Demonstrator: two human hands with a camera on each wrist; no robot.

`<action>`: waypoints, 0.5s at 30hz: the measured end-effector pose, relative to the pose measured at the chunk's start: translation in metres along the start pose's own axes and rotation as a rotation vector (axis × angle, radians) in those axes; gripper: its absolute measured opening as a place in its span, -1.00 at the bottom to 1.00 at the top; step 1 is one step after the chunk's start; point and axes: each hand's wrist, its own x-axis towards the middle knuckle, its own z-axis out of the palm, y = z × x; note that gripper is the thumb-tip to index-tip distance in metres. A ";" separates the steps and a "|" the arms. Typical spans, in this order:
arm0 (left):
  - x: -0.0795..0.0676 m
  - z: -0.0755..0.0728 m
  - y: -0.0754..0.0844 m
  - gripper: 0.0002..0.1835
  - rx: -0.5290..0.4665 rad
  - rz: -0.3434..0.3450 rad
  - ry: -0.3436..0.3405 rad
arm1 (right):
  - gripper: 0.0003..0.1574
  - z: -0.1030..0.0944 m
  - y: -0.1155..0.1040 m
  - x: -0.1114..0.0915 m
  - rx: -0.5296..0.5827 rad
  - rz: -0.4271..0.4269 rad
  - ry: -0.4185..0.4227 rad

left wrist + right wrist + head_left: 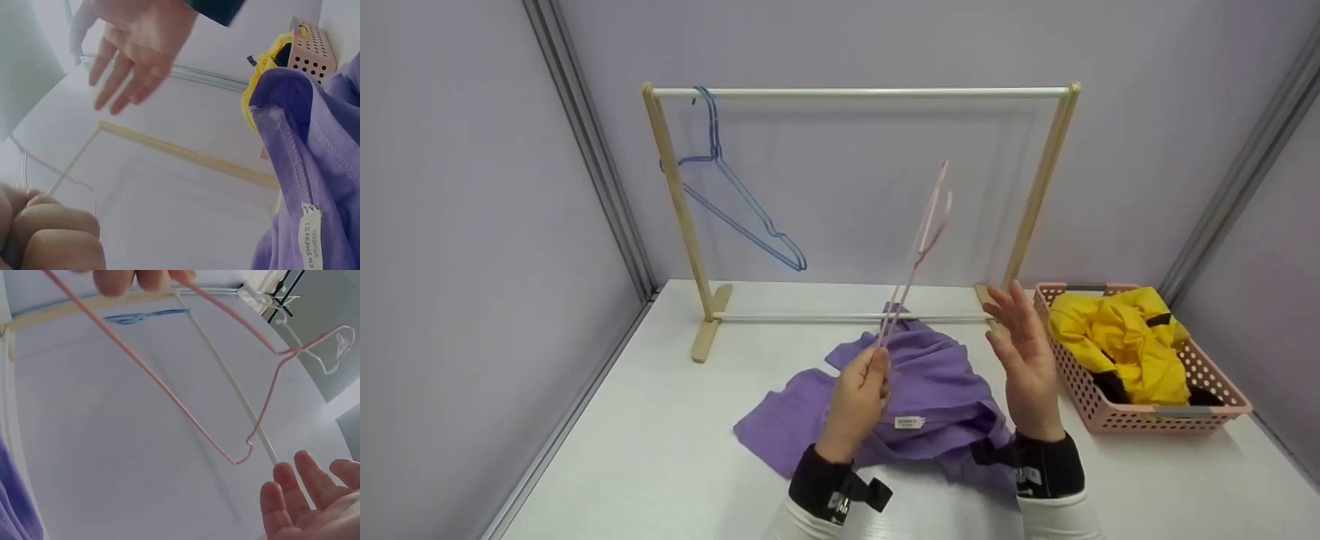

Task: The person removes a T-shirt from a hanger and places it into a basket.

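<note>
My left hand point(856, 397) grips a thin pink clothes hanger point(169, 391) by one part of its frame. In the head view the hanger rises upright, seen nearly edge-on, above a purple garment point(937, 367). That garment lies crumpled on the table with a white label point(909, 422) showing at its neckline. To the right of the hanger, my right hand point(1027, 367) is raised with spread fingers, apart from it and holding nothing. The left wrist view also shows the right hand point(143, 50) slightly blurred.
Behind the garment stands a wooden rack with a white top bar point(855, 93). Blue hangers point(714, 127) hang at its left end. On the right, a pink perforated basket point(1155, 422) holds yellow clothing point(1125, 337) and something dark. Walls enclose the white table point(660, 420).
</note>
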 end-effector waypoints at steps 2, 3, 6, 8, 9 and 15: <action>0.000 -0.002 0.002 -0.56 -0.041 -0.025 0.040 | -0.16 -0.001 0.007 0.000 -0.188 0.020 -0.023; 0.000 -0.003 0.003 -0.56 -0.061 -0.034 0.061 | -0.12 -0.001 0.011 0.000 -0.270 0.029 -0.036; 0.002 -0.005 0.005 -0.57 -0.124 -0.070 0.118 | 0.00 0.001 0.026 -0.002 -0.481 0.049 -0.103; 0.007 -0.006 0.007 -0.59 -0.159 -0.087 0.141 | 0.10 0.001 0.039 -0.006 -0.579 0.069 -0.184; 0.010 -0.007 0.009 -0.60 -0.183 -0.094 0.148 | 0.18 0.002 0.046 -0.008 -0.633 0.090 -0.228; 0.036 -0.003 0.022 -0.62 -0.320 -0.138 0.170 | 0.67 -0.001 0.083 -0.016 -0.942 0.303 -0.506</action>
